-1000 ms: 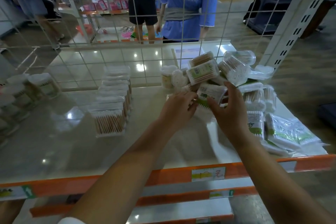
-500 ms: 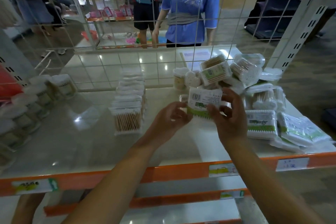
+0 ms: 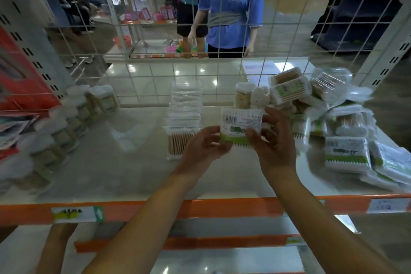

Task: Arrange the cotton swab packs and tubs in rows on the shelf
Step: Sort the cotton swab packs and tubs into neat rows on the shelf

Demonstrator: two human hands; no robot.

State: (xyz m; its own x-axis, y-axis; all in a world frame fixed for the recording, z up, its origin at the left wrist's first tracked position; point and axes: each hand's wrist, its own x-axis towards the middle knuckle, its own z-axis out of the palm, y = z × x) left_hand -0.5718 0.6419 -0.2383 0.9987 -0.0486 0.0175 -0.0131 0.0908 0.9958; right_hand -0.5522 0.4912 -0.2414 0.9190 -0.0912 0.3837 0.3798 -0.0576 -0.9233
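Since a sec ago we've lifted the swab pack (image 3: pixel 241 124) off the shelf (image 3: pixel 111 167), left hand (image 3: pixel 205 147) and right hand (image 3: pixel 272 142) pinching it, barcode up, writing unreadable.

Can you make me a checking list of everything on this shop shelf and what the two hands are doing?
Surface: pale glossy shelf with an orange front edge, lamp reflections on it.
Job's things: held swab pack, barcode facing the camera; row of clear packs in the middle; row of tubs on the left.
Clutter: loose heap of packs on the right, unsorted.
Grips: left hand and right hand both pinch the held pack, above the shelf.
Cables: nothing seen.
Surroundings: wire mesh back; person in a blue shirt behind it; price label on the edge.
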